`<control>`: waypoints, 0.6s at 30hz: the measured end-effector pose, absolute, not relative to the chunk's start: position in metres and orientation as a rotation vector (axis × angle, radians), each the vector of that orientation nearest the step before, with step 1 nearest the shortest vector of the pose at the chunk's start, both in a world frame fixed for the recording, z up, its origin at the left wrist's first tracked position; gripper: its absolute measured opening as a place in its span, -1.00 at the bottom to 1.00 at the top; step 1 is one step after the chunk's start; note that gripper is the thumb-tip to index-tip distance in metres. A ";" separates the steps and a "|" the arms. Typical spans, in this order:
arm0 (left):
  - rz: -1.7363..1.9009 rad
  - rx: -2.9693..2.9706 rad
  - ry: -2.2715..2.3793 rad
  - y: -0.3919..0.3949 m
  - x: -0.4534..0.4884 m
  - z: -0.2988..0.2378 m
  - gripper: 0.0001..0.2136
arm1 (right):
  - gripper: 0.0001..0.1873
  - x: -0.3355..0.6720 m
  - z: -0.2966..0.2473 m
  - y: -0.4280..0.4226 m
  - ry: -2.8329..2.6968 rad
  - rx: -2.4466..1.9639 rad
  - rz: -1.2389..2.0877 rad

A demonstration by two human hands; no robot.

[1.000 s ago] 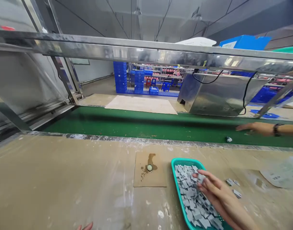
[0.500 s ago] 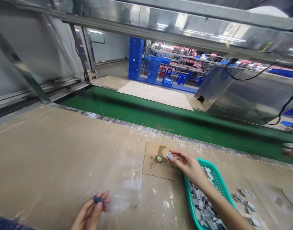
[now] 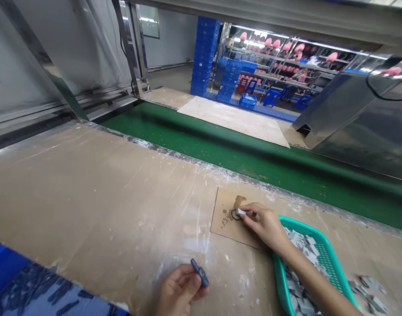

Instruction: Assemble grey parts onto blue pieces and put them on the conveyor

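Near the bottom middle, my left hand (image 3: 183, 287) is closed on a small dark blue plastic part (image 3: 200, 273), bar-shaped with a thicker middle. My right hand (image 3: 265, 221) pinches a small light grey block (image 3: 241, 212) between thumb and fingertips. That block is right over a small round cap (image 3: 235, 215), which is partly covered by it; whether they touch I cannot tell. The cap sits on a stained cardboard square (image 3: 220, 219) with wet brown marks. Under my right forearm stands a green plastic basket (image 3: 332, 250) holding many similar grey pieces (image 3: 295, 281).
Several loose grey pieces (image 3: 374, 303) lie right of the basket. At the lower left, a blue bin (image 3: 10, 259) contains many dark blue parts. A green conveyor belt (image 3: 194, 136) runs behind the worktable (image 3: 98, 197), with a pale board (image 3: 234, 118) beyond it.
My right hand has brought the grey block left onto the round cap. My left hand has moved nearer, turning the blue part into clearer view. The view has tilted down and left, showing the blue bin.
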State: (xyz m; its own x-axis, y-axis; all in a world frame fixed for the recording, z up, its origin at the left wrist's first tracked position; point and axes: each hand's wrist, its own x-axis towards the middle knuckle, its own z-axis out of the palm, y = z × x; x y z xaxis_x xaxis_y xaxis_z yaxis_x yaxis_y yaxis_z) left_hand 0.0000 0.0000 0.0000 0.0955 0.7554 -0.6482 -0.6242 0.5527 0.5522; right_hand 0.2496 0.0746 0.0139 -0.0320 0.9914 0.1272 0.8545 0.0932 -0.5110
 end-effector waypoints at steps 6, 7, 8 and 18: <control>1.013 0.164 1.025 0.004 0.003 0.001 -0.63 | -0.78 0.246 0.017 0.074 -1.962 -1.814 0.460; 1.018 0.172 1.021 0.004 0.003 0.001 -0.63 | -0.78 0.246 0.017 0.074 -1.965 -1.811 0.465; 1.024 0.179 1.019 0.004 0.004 0.001 -0.63 | -0.78 0.246 0.017 0.074 -1.962 -1.807 0.471; 1.081 0.272 0.967 0.015 0.036 0.014 -0.67 | -0.67 0.233 0.053 0.050 -1.245 -1.719 0.974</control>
